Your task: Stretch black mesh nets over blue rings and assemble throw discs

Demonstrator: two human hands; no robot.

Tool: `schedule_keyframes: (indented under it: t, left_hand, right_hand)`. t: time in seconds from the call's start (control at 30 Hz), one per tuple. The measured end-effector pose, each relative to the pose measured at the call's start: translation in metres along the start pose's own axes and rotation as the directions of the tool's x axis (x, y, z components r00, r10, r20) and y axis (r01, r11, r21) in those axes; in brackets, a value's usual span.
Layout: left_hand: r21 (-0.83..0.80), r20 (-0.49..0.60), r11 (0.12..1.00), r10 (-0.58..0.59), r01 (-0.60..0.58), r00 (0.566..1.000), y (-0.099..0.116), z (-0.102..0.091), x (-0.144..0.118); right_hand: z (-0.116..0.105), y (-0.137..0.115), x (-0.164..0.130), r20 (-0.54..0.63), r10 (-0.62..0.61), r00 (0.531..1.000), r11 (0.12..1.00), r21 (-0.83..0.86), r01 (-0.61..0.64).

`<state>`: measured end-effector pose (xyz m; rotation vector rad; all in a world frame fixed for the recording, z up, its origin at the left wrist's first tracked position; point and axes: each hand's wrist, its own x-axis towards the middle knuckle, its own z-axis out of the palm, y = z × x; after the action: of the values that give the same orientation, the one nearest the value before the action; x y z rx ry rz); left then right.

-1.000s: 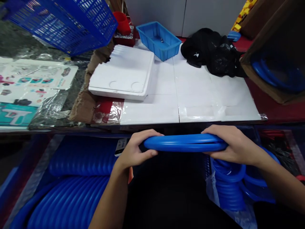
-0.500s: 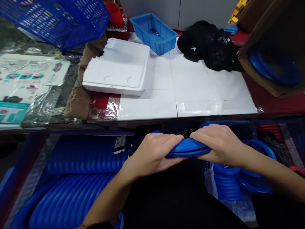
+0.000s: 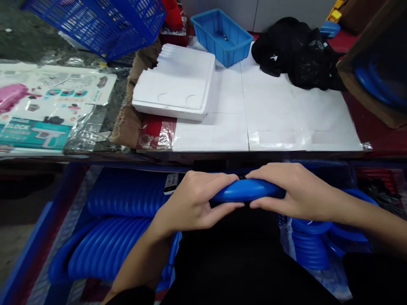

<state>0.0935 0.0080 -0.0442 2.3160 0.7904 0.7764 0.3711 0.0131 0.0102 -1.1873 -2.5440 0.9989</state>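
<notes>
Your two hands sit low centre of the frame, just below the bench [image 3: 273, 127] edge. Your left hand [image 3: 197, 203] comes up from the lower left, forearm angled up and right, fingers curled over the top of a blue ring [image 3: 248, 190] with the thumb underneath. Your right hand [image 3: 289, 190] comes in from the right edge, forearm nearly level, fingers draped over the ring's other end, thumb below. Both hands are clamped on that one ring, fingertips almost meeting over its middle. The ring lies flat and edge-on to the camera; only a short blue stretch shows between the hands.

Counts: one ring held. Lower left, two long ribbed blue stacks of rings [image 3: 108, 237] lie side by side; single rings there cannot be counted. Lower right, one more upright stack [image 3: 310, 250] in clear plastic, just under your right wrist.

On the bench: one white foam tray [image 3: 176, 87] centre top, one small blue bin [image 3: 222, 36] behind it, one black bag [image 3: 295, 51] upper right, one blue mesh basket [image 3: 98, 21] upper left, and printed toy cards [image 3: 47, 106] at left. One brown box [image 3: 375, 63] holding blue rings sits at the right edge.
</notes>
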Motion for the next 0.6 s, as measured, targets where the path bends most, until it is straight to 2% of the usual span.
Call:
schedule_keyframes:
  t: [0.07, 0.17, 0.2, 0.27, 0.37, 0.43, 0.5, 0.6]
  left_hand:
    - [-0.052, -0.029, 0.998, 0.023, -0.024, 0.999, -0.010, -0.009, -0.008]
    - [-0.236, -0.091, 0.966, 0.083, -0.102, 0.992, -0.032, -0.027, -0.024]
    - [-0.284, -0.088, 0.953, 0.080, -0.102, 0.993, -0.039, -0.032, -0.028]
    - [-0.287, -0.010, 0.958, 0.028, -0.030, 1.000, -0.044, -0.039, -0.030]
    - [-0.108, 0.145, 0.993, -0.037, 0.053, 0.989, -0.031, -0.036, -0.018]
    - [0.015, 0.192, 1.000, -0.008, 0.005, 0.981, -0.014, -0.026, -0.005]
    - [0.092, 0.183, 0.994, 0.047, -0.064, 0.982, 0.000, -0.015, 0.006]
    - [0.119, 0.106, 0.986, 0.103, -0.116, 0.989, 0.010, -0.003, 0.012]
  right_hand:
    - [-0.004, 0.004, -0.004, -0.033, -0.045, 0.998, 0.999, -0.031, 0.044]
    - [-0.014, 0.012, -0.016, -0.062, -0.071, 0.995, 0.996, -0.049, 0.068]
    - [-0.016, 0.014, -0.019, -0.064, -0.075, 0.995, 0.996, -0.049, 0.072]
    - [-0.015, 0.017, -0.024, -0.052, -0.078, 0.996, 0.995, -0.064, 0.075]
    - [-0.005, 0.017, -0.022, -0.002, -0.077, 0.997, 0.989, -0.126, 0.076]
    - [0.002, 0.016, -0.018, 0.034, -0.071, 0.997, 0.984, -0.164, 0.076]
    - [0.005, 0.013, -0.016, 0.053, -0.050, 0.997, 0.983, -0.174, 0.058]
    - [0.002, 0.008, -0.017, 0.041, -0.004, 0.999, 0.989, -0.150, 0.010]
